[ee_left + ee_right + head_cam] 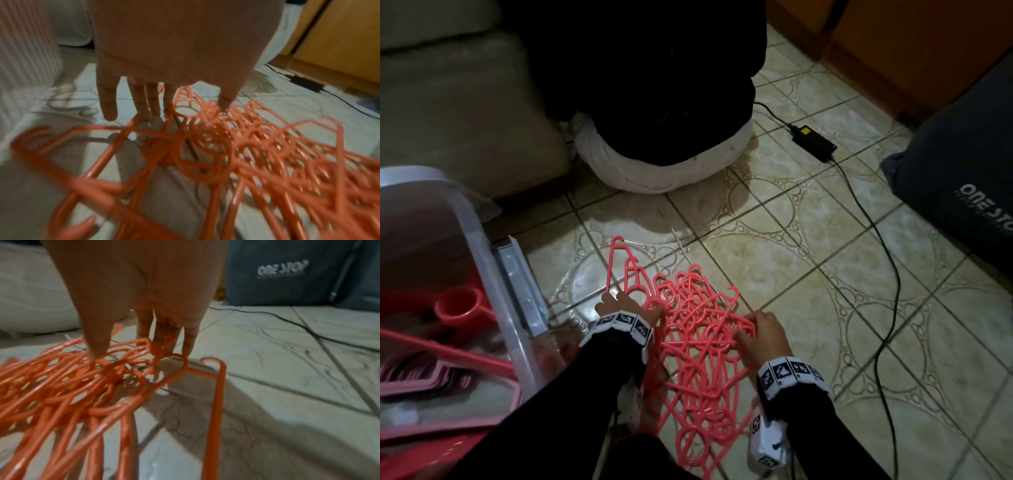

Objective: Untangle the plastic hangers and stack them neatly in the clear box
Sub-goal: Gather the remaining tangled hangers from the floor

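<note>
Hanger pile [698, 346], lower center, is being pressed by left hand [619, 303] w/ fingers straight, right hand [760, 337] pinching a hook, so hooks prob snagging/snapping if it's being yanked.

You see a tangle of coral-pink hangers [698, 329] on a floor [808, 274] of pale cream-green tiles printed with rings of small circles. Your wristbands [789, 371] are white with black square-code markings, above black sleeves [571, 404]. The clear box [479, 240] shows red and pale pink items inside. A black cable [873, 219] crosses the tiles; the dark blue-grey bag [962, 164] bears white lettering.
</note>
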`<control>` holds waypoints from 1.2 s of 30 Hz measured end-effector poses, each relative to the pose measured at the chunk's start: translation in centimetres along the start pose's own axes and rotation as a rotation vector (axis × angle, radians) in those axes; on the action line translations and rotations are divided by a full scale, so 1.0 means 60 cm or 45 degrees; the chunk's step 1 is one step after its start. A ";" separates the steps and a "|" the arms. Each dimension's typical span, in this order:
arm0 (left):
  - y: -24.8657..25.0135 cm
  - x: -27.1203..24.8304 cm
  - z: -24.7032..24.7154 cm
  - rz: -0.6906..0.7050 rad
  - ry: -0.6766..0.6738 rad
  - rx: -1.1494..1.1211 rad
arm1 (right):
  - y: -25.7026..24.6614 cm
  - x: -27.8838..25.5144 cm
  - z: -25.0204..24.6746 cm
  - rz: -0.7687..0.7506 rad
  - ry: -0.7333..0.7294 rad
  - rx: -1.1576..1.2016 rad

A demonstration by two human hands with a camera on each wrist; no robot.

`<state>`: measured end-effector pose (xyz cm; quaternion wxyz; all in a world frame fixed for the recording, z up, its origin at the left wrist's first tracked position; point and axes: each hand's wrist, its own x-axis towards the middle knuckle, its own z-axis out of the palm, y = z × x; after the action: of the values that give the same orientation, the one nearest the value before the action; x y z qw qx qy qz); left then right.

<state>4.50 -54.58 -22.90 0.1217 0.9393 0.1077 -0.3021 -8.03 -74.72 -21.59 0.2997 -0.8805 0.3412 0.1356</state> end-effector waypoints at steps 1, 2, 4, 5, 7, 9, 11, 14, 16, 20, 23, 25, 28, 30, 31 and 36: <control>-0.006 0.001 0.011 0.032 0.037 0.099 | 0.004 0.001 0.001 0.004 0.025 0.013; -0.012 -0.003 0.013 0.071 0.062 0.183 | 0.008 0.003 0.002 0.013 0.055 0.044; -0.019 0.002 0.018 0.102 0.098 0.268 | 0.014 0.005 0.002 0.046 0.089 0.209; -0.019 0.005 0.020 0.107 0.102 0.270 | 0.016 0.004 0.000 0.054 0.083 0.315; -0.015 0.002 0.022 0.095 0.112 0.213 | 0.021 0.005 -0.003 0.036 0.060 0.469; -0.015 0.002 0.026 0.075 0.134 0.094 | 0.019 0.005 -0.006 0.089 -0.010 0.642; -0.017 0.001 0.027 0.080 0.163 0.083 | 0.012 0.008 -0.001 0.148 -0.065 0.716; -0.019 -0.003 0.028 0.098 0.195 0.145 | 0.005 0.019 0.009 0.236 -0.060 0.620; -0.018 -0.004 0.026 0.097 0.194 0.145 | 0.006 0.022 0.011 0.313 -0.073 0.645; -0.018 -0.003 0.019 0.097 0.186 0.156 | 0.017 0.011 0.007 0.372 -0.041 0.573; -0.017 -0.008 0.018 0.102 0.228 0.183 | 0.017 0.001 0.000 0.263 -0.072 0.340; -0.016 -0.011 0.020 0.082 0.242 0.198 | 0.013 -0.003 -0.001 0.146 -0.132 0.156; -0.014 -0.010 0.016 0.069 0.198 0.169 | 0.007 -0.006 0.002 0.057 -0.140 0.012; -0.013 -0.008 0.012 0.057 0.113 0.059 | 0.007 -0.003 0.001 0.061 -0.116 -0.015; -0.013 -0.008 0.012 0.059 0.095 0.020 | 0.007 0.000 -0.001 0.075 -0.138 0.005; -0.017 -0.021 0.021 0.107 0.149 0.041 | 0.013 0.016 -0.006 0.116 -0.022 0.033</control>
<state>2.57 -54.16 -23.32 0.1125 0.9609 0.0704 -0.2430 -7.87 -75.91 -22.05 0.3077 -0.8589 0.3801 0.1523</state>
